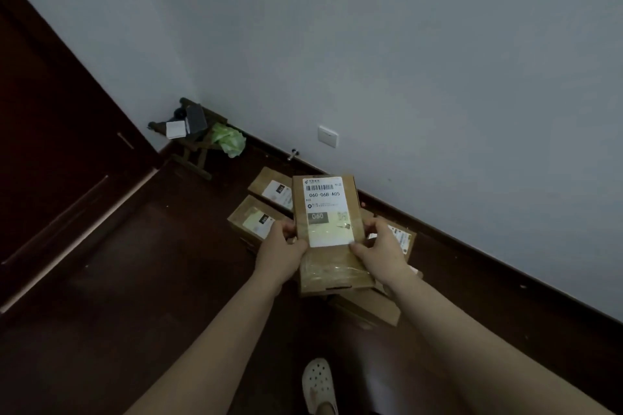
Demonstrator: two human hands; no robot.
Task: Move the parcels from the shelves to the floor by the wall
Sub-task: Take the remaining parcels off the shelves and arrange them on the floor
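While both hands grip its long edges, a flat brown cardboard parcel [332, 266] is held in the air with its white shipping label [327, 212], printed "060-06B A05", facing up. It hangs above a cluster of similar boxes on the floor by the wall. The left hand [281, 254] holds the parcel's left edge, thumb on the top face and fingers curled round the side. The right hand [382, 254] holds the right edge the same way, its thumb pressing the label's lower corner. Both bare forearms reach in from the bottom of the view.

At least four more brown cardboard boxes lie on the dark wooden floor [135, 280] below and around the held parcel. Two labelled ones, the far left box [273, 190] and the near left box [253, 221], lie one behind the other. A right-hand box [403, 239] is partly hidden behind the right hand, and a lower box [367, 312] shows under the parcel's near end. They lie close to the dark skirting board [472, 254] at the foot of the pale grey wall [404, 44].

Low on the wall is a white socket plate [327, 136], with a small metal door stop [293, 155] near the skirting. In the corner, a small dark wooden stool [194, 158] carries a white box [176, 129] and a dark grey object [196, 118], with a crumpled green plastic bag [229, 140] beside it. A dark brown door [50, 145] fills the left side. A white perforated clog [318, 384] on the person's foot shows at the bottom edge.
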